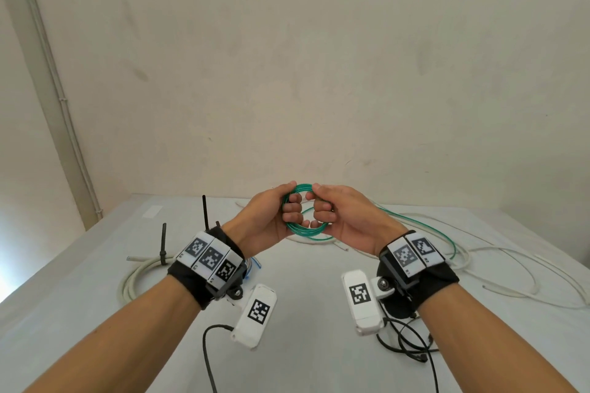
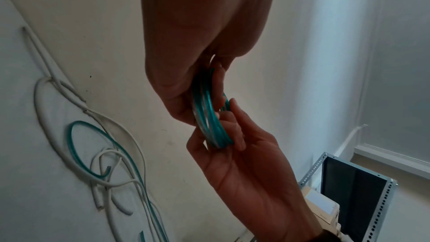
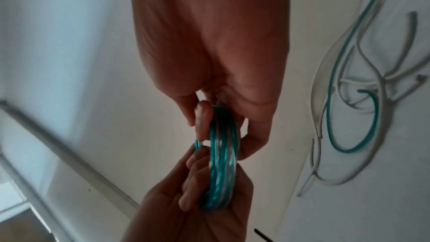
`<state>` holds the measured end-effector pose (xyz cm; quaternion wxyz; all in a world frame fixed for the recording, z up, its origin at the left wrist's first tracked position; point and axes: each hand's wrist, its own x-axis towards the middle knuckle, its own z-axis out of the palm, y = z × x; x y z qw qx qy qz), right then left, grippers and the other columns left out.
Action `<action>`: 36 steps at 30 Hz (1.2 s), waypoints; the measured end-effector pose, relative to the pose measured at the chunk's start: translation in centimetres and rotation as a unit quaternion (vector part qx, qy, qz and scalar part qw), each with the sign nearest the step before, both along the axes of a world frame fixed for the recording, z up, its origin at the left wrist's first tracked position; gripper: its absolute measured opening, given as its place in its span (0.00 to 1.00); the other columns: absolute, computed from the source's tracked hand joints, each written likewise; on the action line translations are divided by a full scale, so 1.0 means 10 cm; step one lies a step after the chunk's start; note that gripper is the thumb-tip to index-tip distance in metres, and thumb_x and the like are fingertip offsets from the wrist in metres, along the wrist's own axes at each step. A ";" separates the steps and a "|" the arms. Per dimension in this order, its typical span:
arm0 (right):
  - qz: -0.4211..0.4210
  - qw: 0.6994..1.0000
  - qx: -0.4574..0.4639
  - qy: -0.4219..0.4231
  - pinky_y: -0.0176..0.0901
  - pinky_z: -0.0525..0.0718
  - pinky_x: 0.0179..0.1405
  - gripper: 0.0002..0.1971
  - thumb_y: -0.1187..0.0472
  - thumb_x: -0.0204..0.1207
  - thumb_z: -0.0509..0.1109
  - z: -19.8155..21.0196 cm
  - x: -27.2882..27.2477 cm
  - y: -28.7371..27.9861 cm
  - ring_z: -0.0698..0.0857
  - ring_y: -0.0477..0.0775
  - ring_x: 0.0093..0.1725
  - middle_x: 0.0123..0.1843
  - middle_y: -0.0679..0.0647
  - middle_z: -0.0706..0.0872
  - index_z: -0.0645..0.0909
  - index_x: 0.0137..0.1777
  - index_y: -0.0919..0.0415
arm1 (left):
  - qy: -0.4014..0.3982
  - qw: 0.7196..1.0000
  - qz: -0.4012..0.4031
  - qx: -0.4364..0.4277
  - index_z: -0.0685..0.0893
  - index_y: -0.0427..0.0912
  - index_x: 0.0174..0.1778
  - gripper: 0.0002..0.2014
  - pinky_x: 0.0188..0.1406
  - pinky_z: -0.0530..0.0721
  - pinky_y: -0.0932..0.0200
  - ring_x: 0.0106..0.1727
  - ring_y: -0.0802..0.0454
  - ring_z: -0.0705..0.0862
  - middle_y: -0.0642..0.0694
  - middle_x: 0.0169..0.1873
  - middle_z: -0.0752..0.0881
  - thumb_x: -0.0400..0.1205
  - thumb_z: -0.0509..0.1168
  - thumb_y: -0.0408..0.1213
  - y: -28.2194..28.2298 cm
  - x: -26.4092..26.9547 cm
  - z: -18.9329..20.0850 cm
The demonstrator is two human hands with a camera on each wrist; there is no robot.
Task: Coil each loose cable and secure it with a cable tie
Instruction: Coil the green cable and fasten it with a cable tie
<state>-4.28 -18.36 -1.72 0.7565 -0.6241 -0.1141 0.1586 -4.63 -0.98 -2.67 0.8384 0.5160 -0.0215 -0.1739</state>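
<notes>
Wrist cameras (image 1: 255, 313) above white table (image 1: 303, 367), beige wall (image 1: 287, 57) behind.

- The left hand (image 1: 271, 217) and right hand (image 1: 338, 217) cover both sides of the green coil (image 1: 307, 229).
- The left forearm hides part of the tied white cable bundle (image 1: 137, 274).
- The loose white cables (image 1: 526, 268) run off the head view's right edge.
- Both wrist views are blurred.

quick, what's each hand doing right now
Left hand: fingers curled round the left side of the green coil, holding it.
Right hand: fingers curled round the coil's right side, holding it too.
</notes>
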 end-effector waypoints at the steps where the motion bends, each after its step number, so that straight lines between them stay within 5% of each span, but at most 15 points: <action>1: 0.002 1.000 -0.019 -0.013 0.39 0.79 0.35 0.12 0.56 0.92 0.61 0.00 0.01 -0.01 0.64 0.44 0.27 0.31 0.47 0.66 0.80 0.54 0.64 | -0.003 1.000 -0.004 0.021 0.74 0.43 0.35 0.19 0.38 0.85 0.55 0.23 0.54 0.69 0.49 0.26 0.67 0.93 0.56 0.44 0.01 0.01 0.01; 5: 0.027 0.993 -0.101 -0.053 0.42 0.77 0.38 0.12 0.58 0.93 0.61 0.01 0.01 -0.03 0.62 0.45 0.27 0.30 0.47 0.64 0.81 0.51 0.64 | -0.028 0.992 -0.013 0.124 0.78 0.41 0.40 0.16 0.43 0.86 0.52 0.26 0.51 0.74 0.48 0.27 0.70 0.91 0.54 0.41 0.00 0.01 0.04; 10: 0.029 0.988 -0.140 -0.058 0.45 0.80 0.43 0.12 0.58 0.93 0.60 -0.03 0.01 -0.07 0.64 0.46 0.27 0.31 0.50 0.64 0.79 0.51 0.64 | -0.013 0.994 -0.018 0.112 0.75 0.44 0.35 0.18 0.35 0.82 0.58 0.23 0.55 0.60 0.52 0.26 0.60 0.91 0.54 0.41 -0.07 -0.04 0.00; 14: 0.028 0.983 -0.177 -0.035 0.52 0.87 0.56 0.14 0.55 0.92 0.62 -0.07 -0.01 -0.18 0.85 0.55 0.37 0.38 0.57 0.82 0.83 0.56 0.66 | 0.004 0.994 0.005 0.108 0.72 0.43 0.34 0.18 0.35 0.78 0.56 0.20 0.56 0.60 0.53 0.23 0.61 0.91 0.54 0.40 -0.13 0.00 -0.14; 17: -0.002 0.966 -0.256 -0.026 0.52 0.87 0.62 0.17 0.50 0.92 0.61 -0.10 0.00 -0.33 0.88 0.55 0.47 0.46 0.59 0.89 0.84 0.57 0.64 | 0.022 0.995 0.016 0.097 0.72 0.43 0.34 0.18 0.34 0.78 0.56 0.20 0.56 0.59 0.53 0.23 0.60 0.91 0.53 0.40 -0.13 0.00 -0.25; 20: -0.022 0.912 -0.409 -0.027 0.47 0.87 0.48 0.19 0.47 0.91 0.61 -0.18 0.04 -0.51 0.88 0.52 0.42 0.45 0.56 0.89 0.84 0.56 0.63 | 0.037 0.995 0.021 0.088 0.73 0.43 0.34 0.18 0.34 0.77 0.56 0.21 0.55 0.58 0.52 0.24 0.59 0.92 0.53 0.40 -0.15 -0.01 -0.35; 24: 0.012 0.780 -0.624 -0.042 0.37 0.82 0.33 0.16 0.49 0.88 0.67 -0.32 0.06 -0.67 0.87 0.48 0.36 0.42 0.51 0.90 0.85 0.52 0.63 | 0.051 0.995 0.032 0.080 0.73 0.43 0.35 0.18 0.31 0.78 0.56 0.22 0.55 0.58 0.52 0.24 0.59 0.92 0.53 0.41 -0.23 -0.01 -0.46; 28: 0.044 0.692 -0.719 -0.057 0.46 0.90 0.47 0.14 0.50 0.81 0.76 -0.46 0.04 -0.67 0.89 0.51 0.41 0.46 0.53 0.93 0.84 0.47 0.62 | 0.056 0.995 0.034 0.078 0.73 0.42 0.36 0.18 0.31 0.78 0.56 0.21 0.55 0.59 0.52 0.24 0.59 0.92 0.54 0.40 -0.30 -0.02 -0.52; 31: 0.055 0.659 -0.747 -0.067 0.51 0.89 0.59 0.19 0.49 0.78 0.79 -0.60 0.02 -0.63 0.87 0.56 0.48 0.49 0.55 0.88 0.86 0.58 0.64 | 0.055 0.995 0.039 0.075 0.74 0.42 0.35 0.18 0.32 0.77 0.56 0.21 0.55 0.59 0.52 0.23 0.59 0.92 0.54 0.40 -0.31 -0.01 -0.54; 36: 0.023 0.643 -0.760 -0.093 0.51 0.89 0.57 0.16 0.56 0.77 0.78 -0.80 0.09 -0.56 0.84 0.60 0.48 0.58 0.60 0.86 0.82 0.60 0.61 | 0.056 0.995 0.050 0.072 0.73 0.42 0.36 0.18 0.30 0.76 0.56 0.20 0.55 0.60 0.52 0.23 0.59 0.92 0.53 0.40 -0.28 0.00 -0.57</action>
